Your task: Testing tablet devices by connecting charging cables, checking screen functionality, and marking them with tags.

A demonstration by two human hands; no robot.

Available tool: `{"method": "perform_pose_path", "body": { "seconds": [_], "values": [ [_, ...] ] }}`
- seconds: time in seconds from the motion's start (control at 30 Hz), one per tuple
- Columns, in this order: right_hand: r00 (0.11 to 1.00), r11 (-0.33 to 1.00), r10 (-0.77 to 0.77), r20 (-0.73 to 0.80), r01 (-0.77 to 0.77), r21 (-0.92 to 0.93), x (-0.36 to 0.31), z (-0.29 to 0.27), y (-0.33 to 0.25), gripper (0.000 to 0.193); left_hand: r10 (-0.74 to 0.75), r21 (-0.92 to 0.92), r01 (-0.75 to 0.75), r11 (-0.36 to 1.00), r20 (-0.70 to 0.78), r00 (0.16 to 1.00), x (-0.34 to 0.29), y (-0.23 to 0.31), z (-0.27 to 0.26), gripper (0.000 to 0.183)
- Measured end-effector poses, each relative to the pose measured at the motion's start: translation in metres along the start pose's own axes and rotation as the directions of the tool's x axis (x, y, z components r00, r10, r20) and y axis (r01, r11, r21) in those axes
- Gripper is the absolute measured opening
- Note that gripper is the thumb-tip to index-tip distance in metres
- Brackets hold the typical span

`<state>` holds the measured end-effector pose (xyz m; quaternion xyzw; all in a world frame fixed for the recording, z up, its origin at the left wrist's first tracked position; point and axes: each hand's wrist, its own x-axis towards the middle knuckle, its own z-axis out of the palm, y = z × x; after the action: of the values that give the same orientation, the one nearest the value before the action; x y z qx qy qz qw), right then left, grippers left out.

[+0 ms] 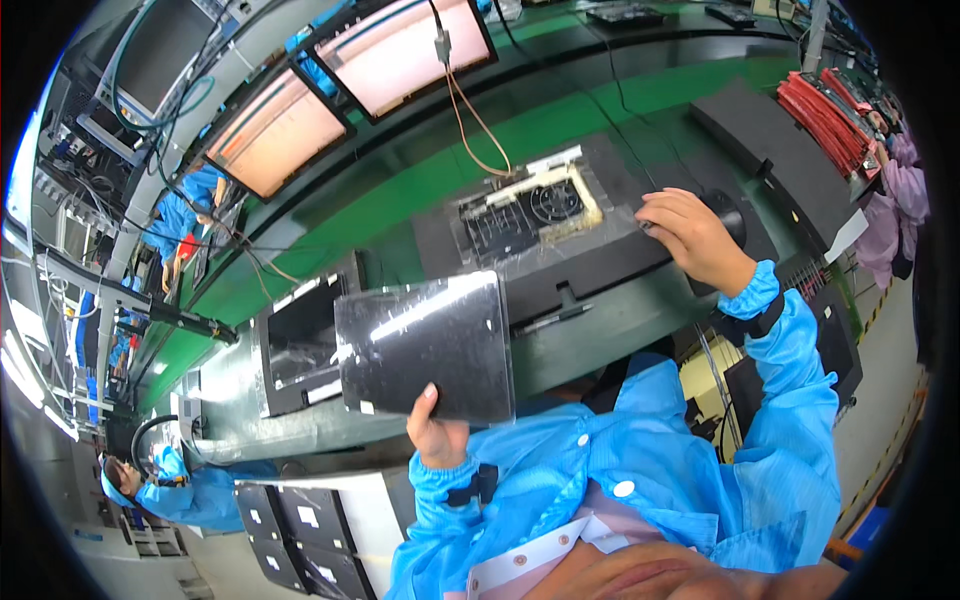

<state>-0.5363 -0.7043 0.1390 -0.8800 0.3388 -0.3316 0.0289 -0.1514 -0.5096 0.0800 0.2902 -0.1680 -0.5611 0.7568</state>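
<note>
My left hand (437,435) grips the lower edge of a glossy black flat panel (430,340), its thumb on the face. Clear film seems to cover the panel, which is tilted in front of me over the bench's near edge. My right hand (697,243) is raised to the right of a black fixture pad (440,235), fingers pinched together. A small dark bit shows at the fingertips, too small to name. On the pad lies a black part with a pale frame (575,222), with a tan cable running up from it. A black mouse (724,216) sits just behind my right hand.
Another dark panel (305,335) lies on a black pad at left. A pen-like tool (550,320) rests near the front edge. Two lit monitors (405,55) stand at the back. Red-wrapped parts (825,120) are piled at far right. A blue-clad person (195,495) works at left.
</note>
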Motion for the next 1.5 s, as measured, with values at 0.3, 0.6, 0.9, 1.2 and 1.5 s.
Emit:
{"method": "perform_pose_path", "body": {
  "seconds": [0.3, 0.6, 0.9, 1.2, 1.5],
  "values": [
    [0.967, 0.669, 0.256, 0.016, -0.189, 0.719, 0.005, 0.090, -0.136, 0.023, -0.025, -0.032, 0.025, 0.999, 0.010, 1.000, 0.011, -0.004, 0.013, 0.033],
    [0.981, 0.794, 0.173, -0.090, -0.084, 0.602, 0.017, 0.095, -0.151, 0.018, 0.061, -0.015, -0.061, 0.998, 0.003, 0.998, 0.005, 0.003, 0.009, 0.032],
    [0.989, 0.786, 0.145, -0.012, -0.108, 0.609, 0.020, 0.100, -0.152, 0.018, 0.020, -0.034, -0.019, 0.999, 0.013, 1.000, 0.009, 0.004, -0.001, 0.032],
    [0.985, 0.872, 0.085, 0.151, -0.147, 0.466, 0.030, 0.072, -0.166, 0.011, -0.018, 0.028, 0.021, 0.999, -0.105, 0.994, -0.003, 0.001, 0.002, 0.037],
    [0.937, 0.980, -0.032, -0.348, 0.098, 0.175, 0.014, 0.085, -0.152, 0.017, 0.007, 0.021, -0.006, 1.000, -0.048, 0.999, -0.009, -0.012, 0.004, 0.033]
  ]
}}
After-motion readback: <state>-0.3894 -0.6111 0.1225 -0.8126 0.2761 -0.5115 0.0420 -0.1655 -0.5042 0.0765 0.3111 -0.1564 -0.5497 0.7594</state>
